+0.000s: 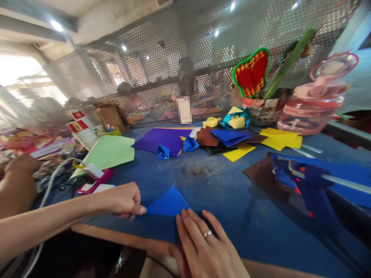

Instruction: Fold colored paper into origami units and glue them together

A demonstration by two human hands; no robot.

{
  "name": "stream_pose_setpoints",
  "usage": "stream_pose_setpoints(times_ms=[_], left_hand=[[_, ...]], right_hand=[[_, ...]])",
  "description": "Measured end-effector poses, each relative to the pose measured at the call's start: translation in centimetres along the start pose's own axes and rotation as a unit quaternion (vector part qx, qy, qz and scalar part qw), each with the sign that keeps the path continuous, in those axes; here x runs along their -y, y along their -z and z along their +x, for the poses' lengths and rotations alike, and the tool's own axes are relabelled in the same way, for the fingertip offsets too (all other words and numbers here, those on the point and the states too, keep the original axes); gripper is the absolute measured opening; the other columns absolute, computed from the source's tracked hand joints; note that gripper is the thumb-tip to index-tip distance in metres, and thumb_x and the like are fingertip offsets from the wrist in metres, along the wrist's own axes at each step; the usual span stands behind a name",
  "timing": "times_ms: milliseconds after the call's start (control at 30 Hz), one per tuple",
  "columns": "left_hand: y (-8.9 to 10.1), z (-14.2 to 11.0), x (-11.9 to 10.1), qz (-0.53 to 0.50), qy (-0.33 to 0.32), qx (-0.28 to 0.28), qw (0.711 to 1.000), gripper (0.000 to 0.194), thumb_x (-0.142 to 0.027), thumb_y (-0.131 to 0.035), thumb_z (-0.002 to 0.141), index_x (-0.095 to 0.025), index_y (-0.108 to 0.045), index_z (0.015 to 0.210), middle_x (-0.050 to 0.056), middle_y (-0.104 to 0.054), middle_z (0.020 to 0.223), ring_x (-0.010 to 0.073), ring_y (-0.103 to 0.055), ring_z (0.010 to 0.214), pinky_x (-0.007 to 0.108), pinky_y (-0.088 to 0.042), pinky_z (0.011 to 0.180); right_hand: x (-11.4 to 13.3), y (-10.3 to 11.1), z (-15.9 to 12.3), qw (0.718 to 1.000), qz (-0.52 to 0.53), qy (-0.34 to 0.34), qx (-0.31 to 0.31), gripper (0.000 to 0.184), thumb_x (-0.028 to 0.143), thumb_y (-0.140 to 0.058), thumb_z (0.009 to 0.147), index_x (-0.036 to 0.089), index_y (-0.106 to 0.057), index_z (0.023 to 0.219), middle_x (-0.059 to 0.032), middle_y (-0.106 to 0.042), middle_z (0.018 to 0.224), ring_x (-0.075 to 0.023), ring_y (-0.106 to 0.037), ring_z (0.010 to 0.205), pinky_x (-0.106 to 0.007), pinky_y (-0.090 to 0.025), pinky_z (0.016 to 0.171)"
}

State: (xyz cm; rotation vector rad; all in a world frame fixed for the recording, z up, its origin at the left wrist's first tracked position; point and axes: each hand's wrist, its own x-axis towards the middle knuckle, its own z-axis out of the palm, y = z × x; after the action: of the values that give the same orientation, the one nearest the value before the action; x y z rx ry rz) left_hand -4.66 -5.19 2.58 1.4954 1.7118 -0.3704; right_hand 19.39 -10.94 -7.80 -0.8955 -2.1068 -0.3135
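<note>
Your right hand (207, 241) lies flat, left hand (124, 200) pinches, at two corners of paper (168, 202): good hold, it seems light, soft.

Bright blue triangular sheet of paper (168, 202), matte, lying flat between the hands. Apex points away from the person, long edge nearest. Left corner at left hand's (126, 200) thumb tip; right corner covered by right hand's (207, 241) fingertips. Layer count not readable.
</note>
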Motion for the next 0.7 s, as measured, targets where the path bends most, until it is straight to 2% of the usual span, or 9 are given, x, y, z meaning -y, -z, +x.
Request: stream_pose_setpoints(times_ms=[300,700], left_hand=[[0.5,0.2,0.2,-0.017,0.015,0.033,0.999,0.040,-0.054,-0.062,0.065,-0.017,-0.055,0.050,-0.005,-0.042,0.037,0.0069,-0.029,0.033,0.022,-0.021,0.038],[0.4,0.9,1.7,-0.026,-0.035,0.071,0.997,0.036,-0.048,-0.056,0.067,-0.017,-0.054,0.048,-0.003,-0.044,0.036,0.0069,-0.030,0.030,0.022,-0.019,0.036]], right_hand=[[0.0,0.4,-0.1,1.000,0.010,-0.008,-0.011,0.034,0.031,-0.039,0.096,0.016,-0.068,0.108,-0.0054,-0.071,0.107,-0.0180,-0.062,0.100,-0.034,-0.036,0.098],[-0.3,0.9,-0.5,0.999,0.007,-0.025,-0.032,0.035,0.029,-0.035,0.097,0.017,-0.067,0.104,-0.0039,-0.072,0.094,-0.0165,-0.064,0.084,-0.034,-0.035,0.090]])
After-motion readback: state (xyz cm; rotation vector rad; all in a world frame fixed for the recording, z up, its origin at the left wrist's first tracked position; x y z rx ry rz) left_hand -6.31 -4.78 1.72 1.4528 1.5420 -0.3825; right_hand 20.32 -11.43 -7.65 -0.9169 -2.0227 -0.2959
